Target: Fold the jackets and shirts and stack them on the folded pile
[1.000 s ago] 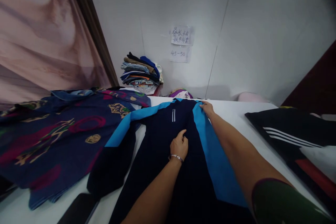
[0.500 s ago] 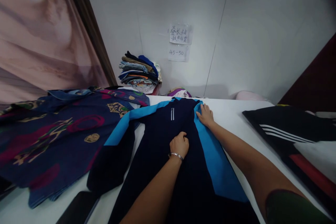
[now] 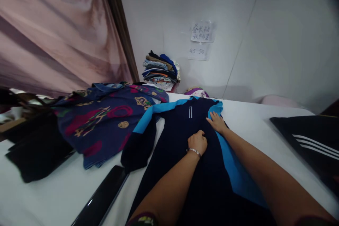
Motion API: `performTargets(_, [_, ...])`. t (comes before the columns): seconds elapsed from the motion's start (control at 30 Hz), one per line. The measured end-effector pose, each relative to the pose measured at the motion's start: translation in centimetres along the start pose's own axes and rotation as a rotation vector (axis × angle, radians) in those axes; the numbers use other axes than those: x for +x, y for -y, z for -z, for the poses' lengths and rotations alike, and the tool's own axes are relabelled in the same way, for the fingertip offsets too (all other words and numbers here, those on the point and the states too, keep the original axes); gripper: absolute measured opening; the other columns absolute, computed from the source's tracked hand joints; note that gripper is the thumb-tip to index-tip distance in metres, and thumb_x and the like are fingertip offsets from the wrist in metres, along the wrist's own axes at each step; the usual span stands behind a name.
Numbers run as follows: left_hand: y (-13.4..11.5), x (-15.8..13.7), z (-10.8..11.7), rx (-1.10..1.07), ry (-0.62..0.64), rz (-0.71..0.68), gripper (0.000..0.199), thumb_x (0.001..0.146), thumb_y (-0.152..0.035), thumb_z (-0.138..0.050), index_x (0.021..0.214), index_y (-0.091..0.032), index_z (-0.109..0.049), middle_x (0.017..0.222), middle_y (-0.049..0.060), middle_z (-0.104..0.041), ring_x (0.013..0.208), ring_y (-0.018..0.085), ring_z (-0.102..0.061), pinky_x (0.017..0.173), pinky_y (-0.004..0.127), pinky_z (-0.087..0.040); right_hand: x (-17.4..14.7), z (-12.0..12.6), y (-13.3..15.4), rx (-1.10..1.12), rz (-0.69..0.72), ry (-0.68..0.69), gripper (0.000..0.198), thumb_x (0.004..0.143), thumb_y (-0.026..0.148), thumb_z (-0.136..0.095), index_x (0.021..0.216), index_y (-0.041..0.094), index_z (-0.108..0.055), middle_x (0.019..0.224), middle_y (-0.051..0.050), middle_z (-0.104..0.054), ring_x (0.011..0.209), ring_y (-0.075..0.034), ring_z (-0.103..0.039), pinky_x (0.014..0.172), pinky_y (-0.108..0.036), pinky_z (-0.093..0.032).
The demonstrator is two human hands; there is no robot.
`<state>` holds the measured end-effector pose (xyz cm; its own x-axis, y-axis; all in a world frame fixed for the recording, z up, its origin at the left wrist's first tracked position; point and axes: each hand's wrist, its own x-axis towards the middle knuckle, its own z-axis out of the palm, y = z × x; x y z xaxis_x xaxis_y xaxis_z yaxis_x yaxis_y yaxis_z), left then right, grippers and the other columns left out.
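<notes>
A navy jacket [image 3: 180, 141] with bright blue shoulder and sleeve panels lies spread front up on the white table, collar away from me. Two short white stripes mark its chest. My left hand [image 3: 197, 142], with a silver bracelet on the wrist, is closed at the middle of the jacket's front; its fingertips are hidden, and it seems to grip the cloth there. Near the collar, my right hand [image 3: 217, 123] lies with fingers stretched out over the blue shoulder panel. The sleeve on the left bends down towards me; the other is partly behind my right arm.
A patterned purple-blue denim garment [image 3: 111, 116] lies to the left, beside black cloth [image 3: 39, 144]. A long black object [image 3: 102, 194] lies near the front. Folded clothes [image 3: 160, 69] are stacked at the back. Black striped clothing [image 3: 307, 134] is on the right. Paper signs [image 3: 202, 32] hang on the wall.
The view has swung left, so everything sits further right. My right hand has slid slightly down from the collar along the shoulder. My left hand stays closed at the jacket's front.
</notes>
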<state>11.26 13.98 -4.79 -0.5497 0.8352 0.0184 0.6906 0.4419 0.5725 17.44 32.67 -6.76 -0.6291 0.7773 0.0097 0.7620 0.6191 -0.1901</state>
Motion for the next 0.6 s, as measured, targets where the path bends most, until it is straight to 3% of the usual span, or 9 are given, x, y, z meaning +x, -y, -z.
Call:
performTargets(0.17, [0.1, -0.1, -0.1, -0.038, -0.012, -0.017, 0.033, 0.081, -0.017, -0.047, 0.108, -0.023, -0.067, 0.099, 0.009, -0.073, 0.095, 0.024, -0.067, 0.084, 0.034, -0.046, -7.5, -0.9, -1.5, 0.151, 0.234, 0.056, 0.055, 0.093, 0.043, -0.026, 0.138, 0.019, -0.048, 0.149, -0.009, -0.037, 0.143, -0.028, -0.021, 0.114, -0.052, -0.022])
performTargets(0.27, [0.3, -0.2, -0.1, -0.069, -0.006, -0.041, 0.034, 0.081, -0.016, -0.047, 0.108, -0.020, -0.066, 0.100, 0.014, -0.072, 0.096, 0.027, -0.066, 0.082, 0.036, -0.045, -14.4, -1.3, -1.9, 0.256, 0.207, 0.071, 0.063, 0.090, 0.052, -0.030, 0.143, 0.020, -0.041, 0.151, -0.007, -0.033, 0.142, -0.025, -0.022, 0.117, -0.048, -0.021])
performTargets(0.4, [0.3, -0.2, 0.0, -0.066, 0.006, -0.073, 0.035, 0.081, -0.015, -0.046, 0.109, -0.016, -0.066, 0.099, 0.018, -0.071, 0.096, 0.029, -0.066, 0.079, 0.037, -0.042, -24.0, -2.5, -2.7, 0.316, 0.221, 0.017, 0.062, 0.081, 0.060, -0.043, 0.142, 0.048, -0.032, 0.148, 0.008, -0.032, 0.138, -0.026, -0.028, 0.113, -0.050, -0.030])
performTargets(0.5, [0.4, -0.2, 0.0, -0.052, 0.021, -0.080, 0.035, 0.080, -0.015, -0.046, 0.109, -0.015, -0.066, 0.099, 0.020, -0.070, 0.096, 0.029, -0.066, 0.078, 0.038, -0.041, -29.2, -4.4, -3.6, 0.292, 0.285, -0.129, 0.073, 0.071, 0.058, -0.054, 0.135, 0.064, -0.018, 0.139, 0.016, -0.040, 0.126, -0.032, -0.045, 0.097, -0.055, -0.046])
performTargets(0.6, [0.4, -0.3, 0.1, -0.035, 0.032, -0.086, 0.035, 0.081, -0.015, -0.045, 0.109, -0.015, -0.065, 0.099, 0.020, -0.070, 0.096, 0.029, -0.066, 0.077, 0.038, -0.042, -31.8, -6.2, -4.4, 0.180, 0.370, -0.188, 0.082, 0.065, 0.053, -0.060, 0.130, 0.068, -0.014, 0.129, 0.019, -0.046, 0.108, -0.035, -0.059, 0.076, -0.054, -0.057])
